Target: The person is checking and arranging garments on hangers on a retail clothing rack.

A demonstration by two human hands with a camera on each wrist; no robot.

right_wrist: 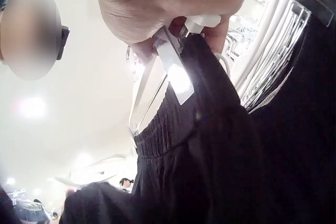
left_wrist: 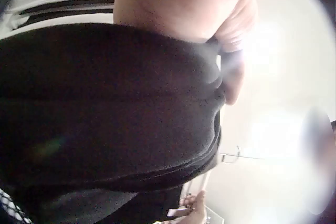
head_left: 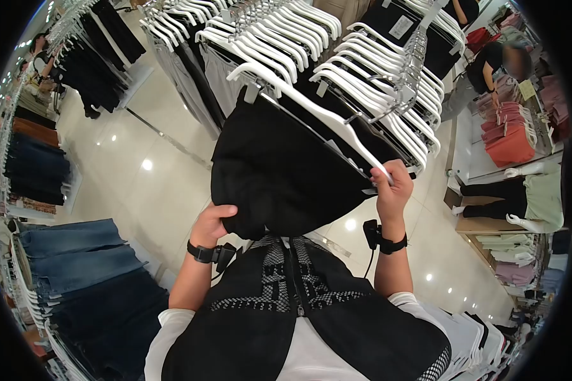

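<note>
A black garment (head_left: 279, 165) with a gathered elastic waistband (right_wrist: 163, 134) hangs by clips from a white clip hanger (head_left: 324, 114), its lower part drawn toward the body. My right hand (head_left: 395, 185) grips the near end of this hanger, with the thumb along it; in the right wrist view a shiny tag (right_wrist: 176, 71) hangs just below the hand (right_wrist: 168, 3). At the garment's lower left edge, my left hand (head_left: 211, 223) holds the cloth, thumb on top and the other fingers hidden behind it. Dark fabric (left_wrist: 105, 103) fills much of the left wrist view.
White hangers (head_left: 286, 38) crowd a chrome rack (head_left: 413, 70) directly ahead. Jeans (head_left: 76, 247) hang at the lower left. A mannequin (head_left: 534, 197) lies in view at right, near a person (head_left: 489, 70) by red and pink garments (head_left: 511, 130). Shiny tiled floor (head_left: 133, 146) lies between racks.
</note>
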